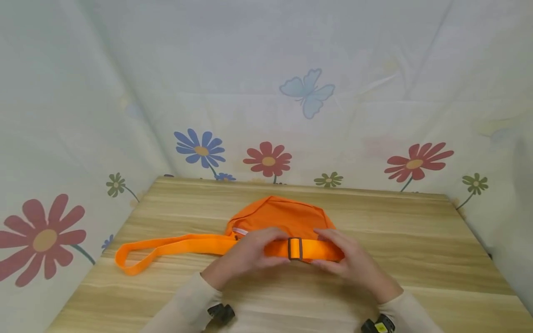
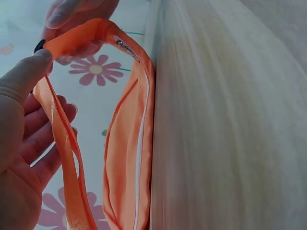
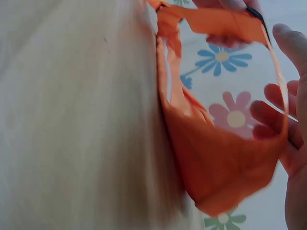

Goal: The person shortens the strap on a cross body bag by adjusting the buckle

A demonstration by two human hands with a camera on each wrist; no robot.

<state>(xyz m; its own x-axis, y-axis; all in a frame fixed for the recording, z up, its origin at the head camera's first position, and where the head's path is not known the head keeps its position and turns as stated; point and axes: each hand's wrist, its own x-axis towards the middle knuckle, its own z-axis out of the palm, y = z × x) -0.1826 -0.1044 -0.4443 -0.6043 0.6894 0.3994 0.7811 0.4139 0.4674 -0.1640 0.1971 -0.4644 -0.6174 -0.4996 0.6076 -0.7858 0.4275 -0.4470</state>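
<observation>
An orange fabric waist bag (image 1: 279, 215) rests on the wooden table, its webbing strap (image 1: 193, 243) stretched across its near side. A dark slider buckle (image 1: 295, 249) sits on the strap between the two hands. My left hand (image 1: 251, 252) holds the strap just left of the buckle; in the left wrist view its thumb (image 2: 33, 72) lies at the buckle, with the fingers behind the webbing. Right of the buckle, my right hand (image 1: 354, 259) has its fingers around the strap. In the right wrist view its thumb (image 3: 290, 45) stands a little off the webbing. A white zipper (image 2: 141, 139) runs along the bag.
A loop of the strap lies on the table (image 1: 416, 245) to the left. Behind the table hangs a pale cloth backdrop (image 1: 233, 83) printed with flowers and a butterfly, with more of it along both sides. Dark wrist-worn devices (image 1: 221, 313) show on both sleeves.
</observation>
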